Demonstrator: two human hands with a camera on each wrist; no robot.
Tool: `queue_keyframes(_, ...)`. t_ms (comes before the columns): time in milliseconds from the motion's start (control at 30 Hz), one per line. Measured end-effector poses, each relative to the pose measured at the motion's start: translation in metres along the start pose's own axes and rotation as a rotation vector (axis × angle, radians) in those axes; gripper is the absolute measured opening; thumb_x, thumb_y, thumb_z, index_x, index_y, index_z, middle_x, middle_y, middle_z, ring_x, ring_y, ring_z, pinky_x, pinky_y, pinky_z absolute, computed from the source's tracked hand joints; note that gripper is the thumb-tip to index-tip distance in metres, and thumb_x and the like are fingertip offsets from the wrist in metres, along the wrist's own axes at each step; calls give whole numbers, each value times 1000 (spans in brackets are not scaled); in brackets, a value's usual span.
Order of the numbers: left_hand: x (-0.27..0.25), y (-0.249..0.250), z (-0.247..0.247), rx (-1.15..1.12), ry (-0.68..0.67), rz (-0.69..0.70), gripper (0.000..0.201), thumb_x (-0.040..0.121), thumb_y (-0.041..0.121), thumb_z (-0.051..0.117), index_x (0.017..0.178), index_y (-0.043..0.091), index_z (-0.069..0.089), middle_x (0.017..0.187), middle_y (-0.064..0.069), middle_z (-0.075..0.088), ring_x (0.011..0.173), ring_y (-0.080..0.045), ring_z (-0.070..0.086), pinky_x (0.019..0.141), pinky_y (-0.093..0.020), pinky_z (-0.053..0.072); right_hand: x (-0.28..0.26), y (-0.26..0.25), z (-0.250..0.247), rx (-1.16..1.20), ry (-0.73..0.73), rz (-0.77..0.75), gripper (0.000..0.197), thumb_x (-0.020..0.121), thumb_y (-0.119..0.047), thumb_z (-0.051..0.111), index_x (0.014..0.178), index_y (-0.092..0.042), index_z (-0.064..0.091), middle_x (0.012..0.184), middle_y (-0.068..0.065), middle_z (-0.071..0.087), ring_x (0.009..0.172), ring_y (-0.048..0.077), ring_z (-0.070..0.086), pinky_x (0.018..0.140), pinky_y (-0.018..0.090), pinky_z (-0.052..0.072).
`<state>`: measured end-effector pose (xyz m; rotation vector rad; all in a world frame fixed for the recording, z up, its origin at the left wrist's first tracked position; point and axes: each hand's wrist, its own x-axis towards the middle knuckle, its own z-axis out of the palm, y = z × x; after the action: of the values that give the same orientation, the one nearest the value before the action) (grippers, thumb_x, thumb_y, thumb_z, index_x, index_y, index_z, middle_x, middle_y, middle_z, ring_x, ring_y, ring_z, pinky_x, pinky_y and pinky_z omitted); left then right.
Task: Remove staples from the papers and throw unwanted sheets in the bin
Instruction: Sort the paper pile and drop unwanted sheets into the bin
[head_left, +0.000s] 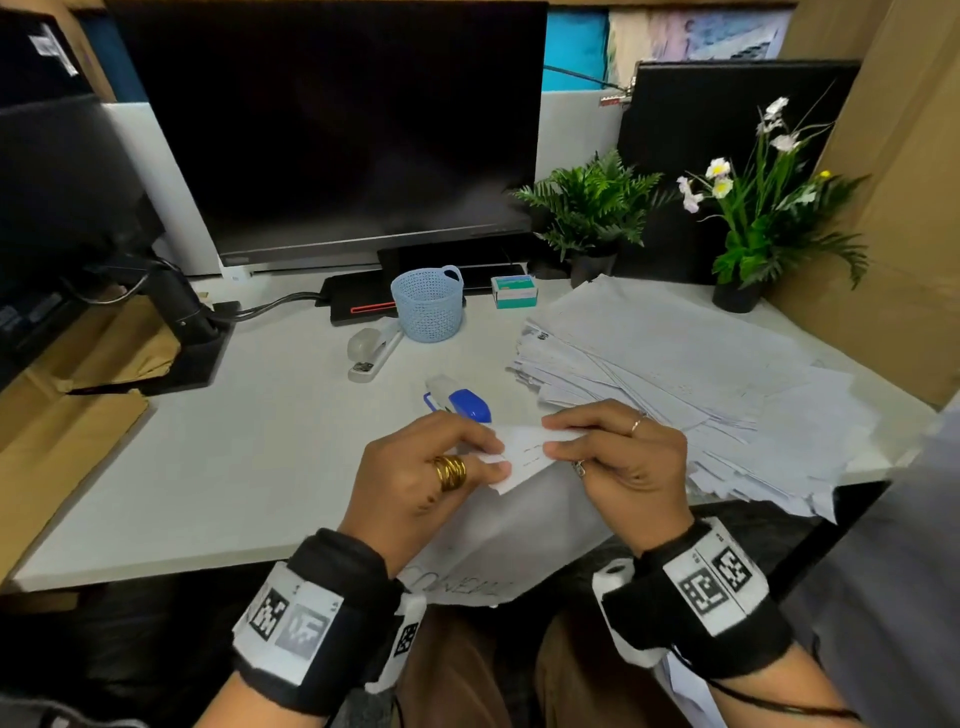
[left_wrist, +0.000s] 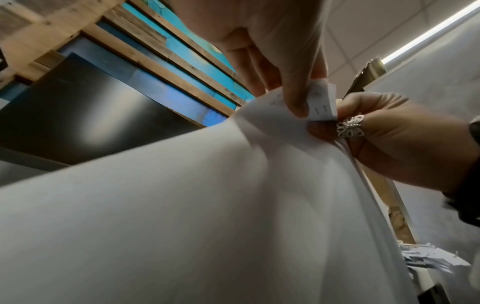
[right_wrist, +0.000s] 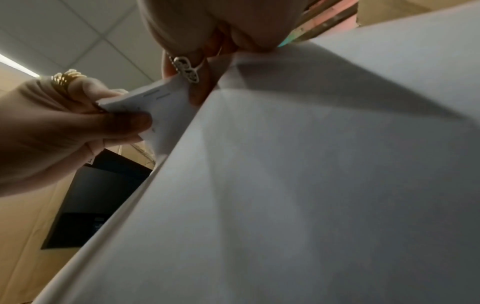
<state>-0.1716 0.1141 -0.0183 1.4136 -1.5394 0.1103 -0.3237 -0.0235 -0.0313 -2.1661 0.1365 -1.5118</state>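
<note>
Both hands hold a stapled bundle of white sheets (head_left: 519, 514) above the desk's front edge. My left hand (head_left: 431, 467) pinches the folded top corner (head_left: 524, 452), where two staples (right_wrist: 155, 96) show. My right hand (head_left: 618, 457) pinches the same corner from the right side. The bundle (left_wrist: 182, 205) hangs down toward my lap and fills both wrist views (right_wrist: 311, 185). A blue and white staple remover (head_left: 460, 400) lies on the desk just beyond my hands. No bin shows in any view.
A big loose pile of papers (head_left: 675, 364) covers the desk's right side. A grey stapler (head_left: 371, 351), a light blue basket (head_left: 428, 304) and a staples box (head_left: 514, 291) sit behind. A monitor (head_left: 332, 130) and two potted plants (head_left: 592, 208) stand at the back.
</note>
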Motion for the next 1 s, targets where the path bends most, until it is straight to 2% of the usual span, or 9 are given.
queue_keyframes(200,-2,4,9,-31,8,-34,34,84,43,61,79,12,74,94,11,63,89,0,60,75,-15,48,-3,4,-9,-56,11,-66,25,64,21,67,68,-3,74,87,3,68,82,12,64,75,21,50)
queue_keyframes(300,0,6,19,-43,0,-55,27,80,35,64,81,11,74,92,10,64,83,-1,61,73,-12,47,-8,7,-17,-123,-107,-4,21,71,12,61,73,-6,73,86,-1,70,81,10,65,72,21,52)
queue_keyframes(433,2,9,43,-99,3,-57,7,77,9,70,81,12,75,92,11,66,83,1,63,79,-11,47,-6,3,-50,-437,-500,300,23,82,-23,62,103,-29,67,90,-10,69,84,10,64,68,21,43)
queue_keyframes(533,8,15,61,-129,-4,-99,26,75,-10,66,80,15,74,84,11,67,83,1,63,78,-12,48,-9,8,-82,-657,-866,476,38,88,-20,57,121,-39,57,99,-1,66,97,18,57,71,26,36)
queue_keyframes(600,15,15,74,-122,-146,-135,19,80,2,69,86,20,72,87,13,65,85,0,62,74,-13,49,-19,16,-102,-671,-914,558,46,85,-7,52,117,-39,62,96,1,68,95,20,59,69,26,40)
queue_keyframes(667,20,11,88,-38,-341,-144,21,82,27,70,103,27,67,102,13,61,96,-1,56,81,-15,48,-34,29,-122,-684,-873,638,55,77,3,48,108,-36,69,95,-2,72,94,19,62,72,26,47)
queue_keyframes(800,29,6,120,140,-570,-108,56,85,54,55,134,29,47,135,7,41,125,-5,29,99,-3,17,-73,53,-166,-740,-674,804,50,76,8,51,99,-31,74,101,-1,72,99,20,64,87,30,49)
queue_keyframes(900,37,6,153,295,-599,-44,71,81,71,27,139,32,40,152,0,23,139,-17,10,114,-33,12,-101,65,-185,-875,-657,947,47,78,6,50,98,-29,74,102,6,71,100,27,63,85,31,49)
queue_keyframes(1000,51,4,188,487,-696,6,77,77,75,7,146,42,19,158,-1,-5,144,-27,-11,113,-48,-8,-126,78,-197,-956,-650,1107,46,80,6,49,104,-25,72,108,11,68,103,29,60,86,31,48)
